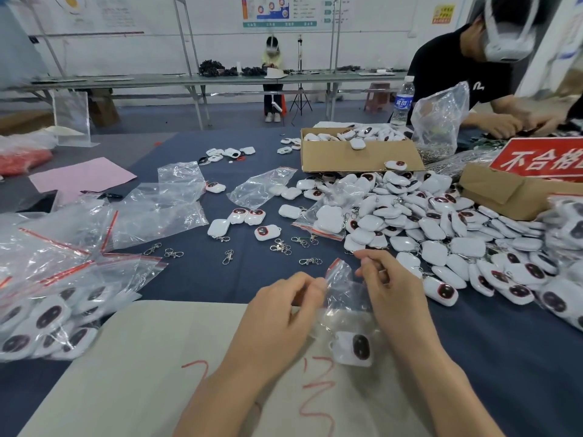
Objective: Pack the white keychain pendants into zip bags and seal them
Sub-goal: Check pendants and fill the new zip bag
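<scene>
My left hand (284,307) and right hand (391,291) both pinch the zip bag (344,294) mouth, with the pendant (355,348) inside. If I press unevenly, the seal may close only partly.

The scene is evenly and brightly lit; only soft shadows are cast. Glare is caught on the clear crinkled plastic bags (157,212). Edges are stretched and blurred.
</scene>
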Action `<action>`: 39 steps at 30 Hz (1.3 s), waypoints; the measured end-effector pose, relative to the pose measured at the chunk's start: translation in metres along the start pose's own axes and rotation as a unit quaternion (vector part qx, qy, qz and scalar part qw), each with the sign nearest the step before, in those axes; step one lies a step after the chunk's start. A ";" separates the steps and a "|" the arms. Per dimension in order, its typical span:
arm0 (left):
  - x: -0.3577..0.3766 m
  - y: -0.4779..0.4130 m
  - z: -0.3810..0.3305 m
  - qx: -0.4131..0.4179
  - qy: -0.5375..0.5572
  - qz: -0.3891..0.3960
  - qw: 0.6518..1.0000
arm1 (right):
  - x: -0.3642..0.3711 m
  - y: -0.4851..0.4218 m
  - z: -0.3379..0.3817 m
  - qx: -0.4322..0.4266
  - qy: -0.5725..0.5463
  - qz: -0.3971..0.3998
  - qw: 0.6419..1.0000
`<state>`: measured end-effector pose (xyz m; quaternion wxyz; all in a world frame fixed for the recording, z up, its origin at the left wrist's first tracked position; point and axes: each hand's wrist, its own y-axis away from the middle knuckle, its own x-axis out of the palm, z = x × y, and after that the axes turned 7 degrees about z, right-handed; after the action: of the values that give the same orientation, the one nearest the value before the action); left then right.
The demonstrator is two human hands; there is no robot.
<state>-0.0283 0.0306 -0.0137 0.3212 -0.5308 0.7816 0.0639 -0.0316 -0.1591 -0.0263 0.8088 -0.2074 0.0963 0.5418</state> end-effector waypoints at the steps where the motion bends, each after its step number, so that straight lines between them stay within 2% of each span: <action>1: -0.001 -0.001 0.002 -0.004 -0.005 -0.016 1.000 | -0.002 0.000 0.002 -0.006 0.006 -0.008 1.000; 3: -0.002 -0.003 0.005 -0.030 -0.002 -0.049 0.998 | -0.006 0.001 0.003 -0.027 0.066 -0.042 0.997; 5: -0.002 -0.005 0.008 -0.055 -0.012 -0.067 0.996 | -0.011 0.001 0.002 -0.030 0.185 -0.081 0.979; 7: 0.000 -0.005 0.009 -0.074 -0.025 -0.064 0.995 | -0.018 0.002 -0.001 0.034 0.278 -0.059 0.958; 9: 0.002 -0.006 0.011 -0.089 -0.038 -0.054 0.994 | -0.022 0.004 -0.004 0.098 0.312 0.000 0.945; 11: 0.003 -0.006 0.011 -0.095 -0.049 -0.046 0.993 | -0.024 0.005 -0.005 0.107 0.317 0.023 0.942; 16: 0.003 -0.006 0.008 -0.096 -0.053 -0.043 0.993 | -0.026 0.005 0.000 0.089 0.264 0.015 0.960; 20: 0.003 -0.005 0.007 -0.081 -0.040 -0.066 0.994 | -0.027 0.003 0.007 0.027 0.147 -0.065 0.987; 23: 0.003 -0.004 0.005 -0.064 -0.017 -0.092 0.994 | -0.028 0.001 0.011 -0.004 0.095 -0.118 0.988; 25: 0.004 -0.004 0.005 -0.061 -0.012 -0.095 0.994 | -0.028 0.001 0.005 0.020 0.140 -0.076 0.987; 28: 0.006 -0.004 0.007 -0.064 -0.016 -0.088 0.994 | -0.026 0.001 -0.004 0.063 0.264 0.021 0.962; 30: 0.006 -0.004 0.007 -0.066 -0.025 -0.080 0.994 | -0.027 0.001 -0.004 0.066 0.303 0.041 0.950; 34: 0.005 -0.004 0.007 -0.068 -0.033 -0.068 0.995 | -0.030 -0.001 -0.007 0.087 0.346 0.080 0.931; 39: 0.006 -0.005 0.006 -0.071 -0.034 -0.067 0.995 | -0.029 -0.001 -0.009 0.084 0.308 0.083 0.944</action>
<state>-0.0228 0.0263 -0.0211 0.3127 -0.6006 0.7267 0.1155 -0.0417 -0.1880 -0.0230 0.7065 -0.2870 0.4025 0.5065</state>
